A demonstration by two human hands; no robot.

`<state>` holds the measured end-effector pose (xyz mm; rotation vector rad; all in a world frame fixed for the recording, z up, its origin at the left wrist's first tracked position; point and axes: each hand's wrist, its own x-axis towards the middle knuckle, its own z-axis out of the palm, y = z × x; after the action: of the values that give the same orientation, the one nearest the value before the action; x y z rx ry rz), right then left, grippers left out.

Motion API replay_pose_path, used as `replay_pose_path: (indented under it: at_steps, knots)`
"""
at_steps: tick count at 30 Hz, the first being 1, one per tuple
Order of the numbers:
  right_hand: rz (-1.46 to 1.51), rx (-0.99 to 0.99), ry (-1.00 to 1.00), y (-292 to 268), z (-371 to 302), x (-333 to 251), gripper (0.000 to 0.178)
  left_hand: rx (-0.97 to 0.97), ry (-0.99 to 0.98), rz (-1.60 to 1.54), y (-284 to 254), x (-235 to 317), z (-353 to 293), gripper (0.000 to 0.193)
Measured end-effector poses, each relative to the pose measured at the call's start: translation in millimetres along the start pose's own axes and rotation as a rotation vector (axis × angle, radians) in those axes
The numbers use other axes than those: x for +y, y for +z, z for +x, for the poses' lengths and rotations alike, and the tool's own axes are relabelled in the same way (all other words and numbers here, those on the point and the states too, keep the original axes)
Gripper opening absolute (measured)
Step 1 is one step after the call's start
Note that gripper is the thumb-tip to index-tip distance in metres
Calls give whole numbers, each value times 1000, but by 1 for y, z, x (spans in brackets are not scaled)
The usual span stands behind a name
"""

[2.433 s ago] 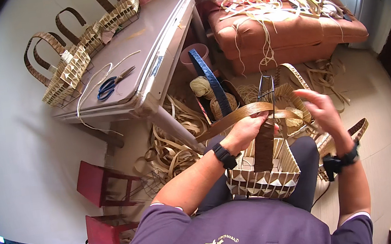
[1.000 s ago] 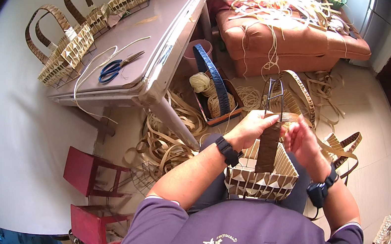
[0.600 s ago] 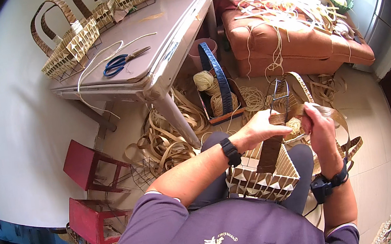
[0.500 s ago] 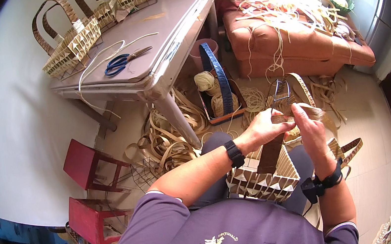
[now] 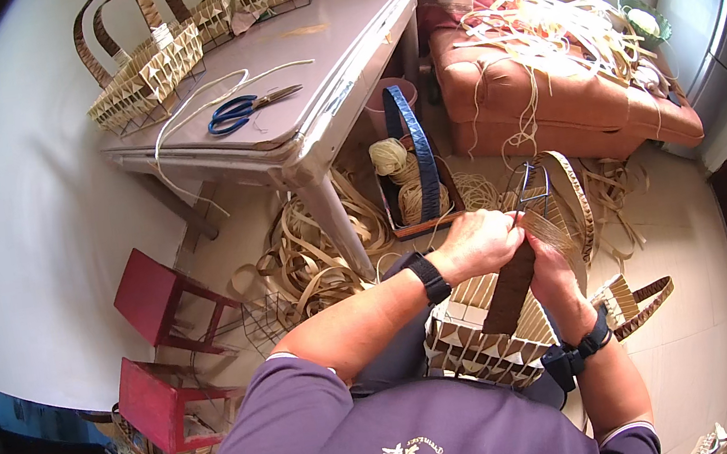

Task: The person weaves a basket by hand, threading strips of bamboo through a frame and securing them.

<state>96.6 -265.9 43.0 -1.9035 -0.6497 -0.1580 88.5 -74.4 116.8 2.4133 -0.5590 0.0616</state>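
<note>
A woven basket (image 5: 468,342) in cream and brown strips sits on my lap. From its near side a wide dark brown strip (image 5: 506,304) rises along the handle to my hands. My left hand (image 5: 480,243) is closed with its fingertips pinching the strip beside the bare wire handle frame (image 5: 532,189). My right hand (image 5: 557,279) is closed around the strip from the other side, close to the left fingertips. The strip's loose, thin end (image 5: 548,231) sticks out above the right hand, catching light. The exact grip points are partly covered by the fingers.
Blue-handled scissors (image 5: 236,113) and a white cord lie on the table (image 5: 335,22) with finished baskets (image 5: 148,81). Coiled strips (image 5: 302,254) cover floor by the table leg. A box with yarn balls (image 5: 425,218), red stools (image 5: 146,299) and a strip-covered orange armchair (image 5: 511,118) stand around.
My hands have drawn closer together and lower at the handle, and the right hand has turned. The strip's loose end now points upward. The view has shifted slightly.
</note>
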Motion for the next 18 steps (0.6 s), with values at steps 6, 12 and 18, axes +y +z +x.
replay_pose_path:
  at_steps: [6,12,18]
  knots:
    - [753,236,696,19,24,-78,32,214,80,-378,-27,-31,14,58]
    - [934,246,690,17,25,-70,32,-598,-94,-1655,-6,-56,38,78]
    - [787,201,582,11,18,-70,32,-728,-140,-1751,16,-67,48,65]
